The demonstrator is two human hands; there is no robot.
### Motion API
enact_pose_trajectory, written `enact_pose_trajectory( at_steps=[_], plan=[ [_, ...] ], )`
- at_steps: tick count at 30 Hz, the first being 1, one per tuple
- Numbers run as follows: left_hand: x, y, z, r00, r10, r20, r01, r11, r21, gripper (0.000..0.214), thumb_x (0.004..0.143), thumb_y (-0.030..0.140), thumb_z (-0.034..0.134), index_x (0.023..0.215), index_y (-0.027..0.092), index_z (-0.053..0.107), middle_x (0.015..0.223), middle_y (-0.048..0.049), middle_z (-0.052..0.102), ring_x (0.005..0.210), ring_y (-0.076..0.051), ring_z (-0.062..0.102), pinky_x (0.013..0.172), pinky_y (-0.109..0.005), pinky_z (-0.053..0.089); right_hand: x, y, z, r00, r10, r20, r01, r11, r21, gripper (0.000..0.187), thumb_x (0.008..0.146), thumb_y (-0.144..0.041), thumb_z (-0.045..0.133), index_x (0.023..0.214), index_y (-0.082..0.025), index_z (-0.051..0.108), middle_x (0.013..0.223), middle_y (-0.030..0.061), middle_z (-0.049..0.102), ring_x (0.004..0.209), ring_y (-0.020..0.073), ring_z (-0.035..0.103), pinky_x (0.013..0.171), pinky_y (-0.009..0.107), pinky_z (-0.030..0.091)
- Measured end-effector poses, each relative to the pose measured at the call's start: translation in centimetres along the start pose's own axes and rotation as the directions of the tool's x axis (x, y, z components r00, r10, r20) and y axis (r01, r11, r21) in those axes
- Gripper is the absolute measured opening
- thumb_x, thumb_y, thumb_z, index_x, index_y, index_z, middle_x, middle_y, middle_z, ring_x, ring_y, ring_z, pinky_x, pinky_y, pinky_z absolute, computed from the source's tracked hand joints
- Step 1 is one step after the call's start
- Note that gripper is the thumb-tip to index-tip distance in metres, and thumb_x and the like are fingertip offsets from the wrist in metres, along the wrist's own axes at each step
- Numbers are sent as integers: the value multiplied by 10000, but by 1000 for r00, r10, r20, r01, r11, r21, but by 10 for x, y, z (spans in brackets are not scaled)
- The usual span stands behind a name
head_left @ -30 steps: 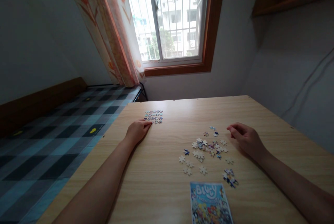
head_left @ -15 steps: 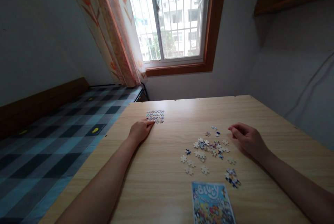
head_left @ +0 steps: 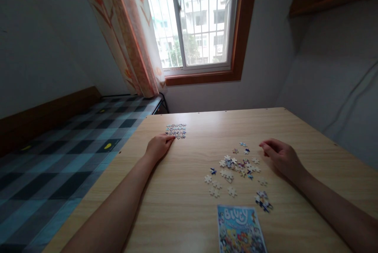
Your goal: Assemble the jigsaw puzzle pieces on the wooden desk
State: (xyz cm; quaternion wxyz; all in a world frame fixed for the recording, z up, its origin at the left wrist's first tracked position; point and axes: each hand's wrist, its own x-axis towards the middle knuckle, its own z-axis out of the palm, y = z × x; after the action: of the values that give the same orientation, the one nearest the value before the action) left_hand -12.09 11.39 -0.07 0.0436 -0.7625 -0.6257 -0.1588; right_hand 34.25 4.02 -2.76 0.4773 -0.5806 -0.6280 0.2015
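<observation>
My left hand rests at the far left of the table, fingers together. Its fingertips press on a jigsaw piece at the lower left of several short rows of jigsaw pieces; the fingers partly cover that piece. On the right, my right hand lies on its side with the fingers curled in, and nothing shows in them. Just left of it is a loose heap of jigsaw pieces, some picture side up, others pale side up. A smaller cluster of pieces lies nearer to me.
A blue picture card lettered "Bluey" lies at the near edge of the wooden table. Left of the table is a bed with a checked cover. Behind are a curtain and a barred window.
Both hands stay practically where they were, and the pieces lie as before. Only the camera view shifts very slightly.
</observation>
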Motion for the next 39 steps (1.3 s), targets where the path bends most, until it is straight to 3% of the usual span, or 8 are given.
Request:
enact_pose_trajectory(
  at_steps=[10, 13, 16, 19, 21, 25, 30, 39],
  plan=[
    [2, -1, 1, 999, 20, -44, -22, 998, -50, 351, 941, 426, 494, 1067, 284, 789, 1084, -36, 761, 954, -225, 693, 825, -297, 528, 2, 0, -1, 1000, -26, 2, 26, 1000, 1, 318, 870, -468, 584, 795, -176, 687, 637, 12, 619, 624, 175, 584, 615, 282, 452],
    [4, -2, 1, 997, 29, -69, -33, 998, -54, 374, 917, 420, 500, 1091, 246, 783, 1076, -64, 760, 935, -235, 694, 834, -307, 525, -1, -14, -8, 991, -82, 104, 88, 994, -57, 324, 901, -449, 557, 803, -171, 690, 635, 12, 619, 592, 157, 550, 571, 269, 410],
    [7, -3, 1, 992, 9, -123, -18, 997, -70, 377, 902, 400, 495, 1060, 216, 783, 1097, -80, 757, 983, -245, 687, 877, -308, 511, -7, -40, -18, 901, -168, 400, 259, 948, -185, 257, 918, -370, 556, 884, -189, 735, 673, 10, 662, 590, 142, 544, 577, 263, 379],
    [9, -5, -1, 979, -97, -177, 82, 993, -89, 369, 894, 393, 474, 1001, 209, 775, 1049, -85, 768, 985, -261, 679, 855, -309, 495, -14, -66, -25, 725, -175, 666, 410, 887, -214, 180, 880, -270, 590, 907, -235, 765, 748, 1, 712, 660, 138, 604, 638, 249, 398],
    [9, -7, -3, 951, -214, -222, 189, 974, -128, 370, 889, 396, 448, 947, 204, 759, 970, -87, 770, 926, -265, 677, 780, -305, 478, -18, -78, -29, 659, -127, 741, 423, 877, -227, 202, 861, -223, 593, 943, -256, 776, 774, -2, 727, 681, 137, 620, 641, 241, 397],
    [9, -12, -7, 863, -403, -305, 339, 909, -243, 357, 881, 421, 402, 782, 203, 667, 787, -77, 712, 792, -253, 639, 651, -304, 408, -25, -89, -34, 601, -34, 798, 407, 872, -270, 281, 786, -159, 625, 988, -270, 785, 805, 2, 739, 704, 148, 631, 619, 239, 385],
    [9, -11, -11, 822, -472, -319, 379, 871, -313, 311, 867, 419, 402, 672, 221, 541, 643, -39, 590, 674, -221, 553, 593, -302, 337, -32, -93, -34, 586, 15, 810, 415, 853, -316, 313, 723, -127, 623, 954, -258, 788, 798, 17, 741, 706, 166, 627, 602, 250, 370],
    [11, -13, -9, 846, -449, -286, 340, 869, -359, 302, 852, 442, 440, 660, 226, 524, 615, -19, 558, 661, -214, 540, 593, -304, 341, -32, -89, -27, 605, -3, 797, 465, 814, -349, 228, 756, -139, 602, 863, -239, 776, 778, 19, 743, 690, 162, 624, 583, 253, 342]
  ],
)
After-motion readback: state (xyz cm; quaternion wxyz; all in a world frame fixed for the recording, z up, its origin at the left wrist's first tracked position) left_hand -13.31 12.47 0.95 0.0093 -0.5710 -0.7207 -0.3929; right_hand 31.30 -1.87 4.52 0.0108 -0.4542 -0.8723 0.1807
